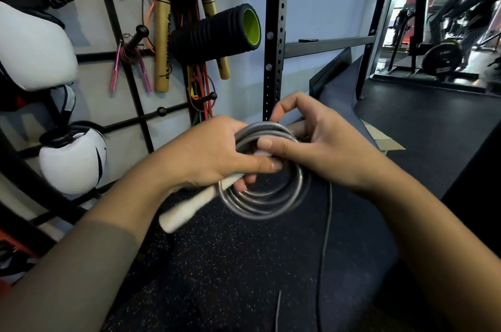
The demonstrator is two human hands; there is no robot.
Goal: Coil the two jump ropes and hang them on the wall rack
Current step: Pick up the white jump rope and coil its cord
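Note:
A grey jump rope (pixel 267 201) is wound into a tight coil of several loops in front of me. Its white handle (pixel 189 208) sticks out down and to the left. My left hand (pixel 208 152) grips the coil's left side together with the handle. My right hand (pixel 311 139) holds the coil's top right, its thumb pressed across the loops. A second jump rope with pink handles (pixel 115 71) hangs coiled on a black ball-tipped peg (pixel 141 32) of the wall rack (pixel 135 87) at upper left. A thin dark cord (pixel 326 228) trails down below my right hand.
The wall rack also carries white boxing gloves (pixel 32 47), gold-and-black sticks (pixel 161 33), a black foam roller (pixel 217 33) and resistance bands. Free pegs (pixel 161 111) stick out lower down. A perforated black upright (pixel 273 33) stands right of the rack. The speckled rubber floor (pixel 230 264) lies below.

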